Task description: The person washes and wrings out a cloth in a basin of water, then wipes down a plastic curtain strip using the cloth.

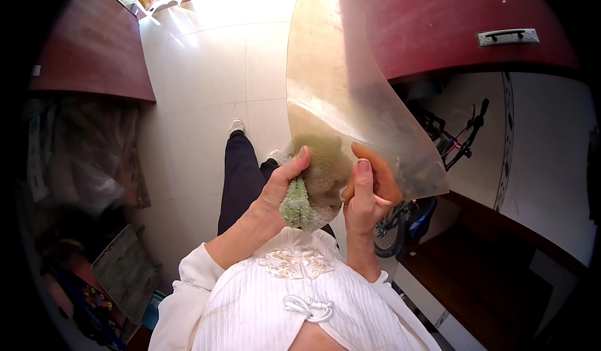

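A large, clear, flexible plastic sheet (332, 94) curves up and away in front of my chest. My left hand (280, 191) is closed around a fuzzy green cloth (298, 206) at the sheet's near left edge. Part of the cloth shows blurred through the plastic, and the left fingers are mostly hidden behind it. My right hand (369, 194) pinches the sheet's near edge, its thumb lying on top. Several right fingers curl at the plastic, and exactly which of them lie behind it is hard to tell.
Dark red cabinets stand to the left (94, 44) and right (469, 13). A bicycle (460, 144) is below the right one. At lower left are a folding stool (127, 273) and plastic-wrapped items (94, 157). Light tiles (206, 75) cover the floor.
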### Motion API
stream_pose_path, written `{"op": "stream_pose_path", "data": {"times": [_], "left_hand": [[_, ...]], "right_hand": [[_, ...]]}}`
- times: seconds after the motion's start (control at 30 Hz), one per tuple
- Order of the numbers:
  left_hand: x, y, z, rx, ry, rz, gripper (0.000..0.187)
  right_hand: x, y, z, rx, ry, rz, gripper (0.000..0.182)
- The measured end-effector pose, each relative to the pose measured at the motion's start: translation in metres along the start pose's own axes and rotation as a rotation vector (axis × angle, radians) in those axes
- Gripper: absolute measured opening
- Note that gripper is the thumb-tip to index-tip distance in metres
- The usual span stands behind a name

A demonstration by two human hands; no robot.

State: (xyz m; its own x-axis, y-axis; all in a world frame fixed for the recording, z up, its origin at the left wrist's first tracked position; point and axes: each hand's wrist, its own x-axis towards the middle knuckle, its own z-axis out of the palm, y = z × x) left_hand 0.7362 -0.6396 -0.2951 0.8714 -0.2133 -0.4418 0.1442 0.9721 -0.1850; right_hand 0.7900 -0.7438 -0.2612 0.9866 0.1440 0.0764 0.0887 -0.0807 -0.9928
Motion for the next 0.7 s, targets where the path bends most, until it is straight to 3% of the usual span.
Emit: {"op": "stream_pose_path", "data": {"times": [0.07, 0.1, 0.17, 0.27, 0.43, 0.47, 0.5, 0.6, 0.7], "left_hand": [[0.004, 0.012, -0.006, -0.060, 0.051, 0.111, 0.056], [0.008, 0.032, -0.014, -0.034, -0.028, 0.119, 0.059], [0.013, 0.061, -0.020, 0.026, -0.018, 0.264, 0.051], [0.005, 0.066, -0.032, 0.130, 0.077, 0.106, 0.046], [0.000, 0.018, -0.015, 0.027, -0.090, -0.158, 0.043], [0.000, 0.013, 0.002, 0.101, -0.041, -0.202, 0.038], [0.005, 0.010, 0.009, 0.096, -0.044, -0.199, 0.038], [0.027, 0.020, 0.021, 0.513, -0.002, -0.030, 0.034], [0.052, 0.042, 0.028, 0.464, 0.007, 0.049, 0.020]], "right_hand": [[0.002, 0.000, -0.005, 0.058, 0.055, 0.026, 0.019], [0.007, 0.002, -0.014, 0.119, 0.077, 0.040, 0.019], [0.013, 0.000, -0.025, 0.121, 0.077, 0.023, 0.019], [0.016, -0.001, -0.030, 0.072, 0.061, 0.013, 0.020], [0.021, 0.001, -0.030, 0.038, 0.072, -0.054, 0.019], [0.021, 0.001, -0.031, 0.008, 0.073, -0.063, 0.018], [0.020, 0.000, -0.033, -0.021, 0.075, -0.071, 0.017], [0.011, -0.004, -0.040, -0.121, -0.047, -0.017, 0.015], [0.001, 0.001, -0.044, -0.191, -0.050, -0.115, 0.015]]}}
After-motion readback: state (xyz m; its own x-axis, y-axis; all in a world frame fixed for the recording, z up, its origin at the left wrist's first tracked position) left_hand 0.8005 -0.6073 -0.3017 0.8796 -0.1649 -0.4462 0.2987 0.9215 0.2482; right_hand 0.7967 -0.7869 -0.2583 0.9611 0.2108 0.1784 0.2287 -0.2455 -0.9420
